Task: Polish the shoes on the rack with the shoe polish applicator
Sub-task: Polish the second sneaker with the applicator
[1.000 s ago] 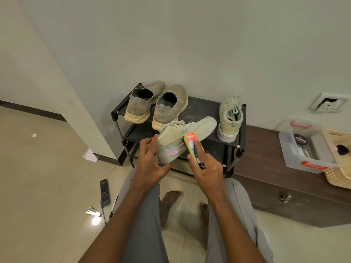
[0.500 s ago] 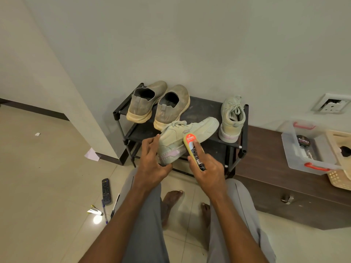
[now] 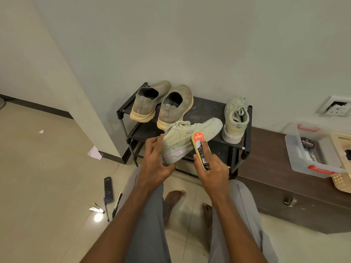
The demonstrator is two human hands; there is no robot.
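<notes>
Pale green lace-up sneaker [image 3: 190, 138] held tilted over black metal shoe rack [image 3: 247, 130], heel gripped by left hand [image 3: 154, 164]. Yellow sponge polish applicator [image 3: 200, 150] pressed to its side, clasped by right hand [image 3: 212, 171]. Beyond: tan slip-on pair [image 3: 161, 105], matching green sneaker [image 3: 235, 120].

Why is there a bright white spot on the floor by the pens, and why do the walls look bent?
Head view: the spot is glare from a light mirrored in the glossy floor tiles; the wide-angle lens bows the wall corner; the sneaker and polish applicator are sharp, evenly lit with soft shadows.
</notes>
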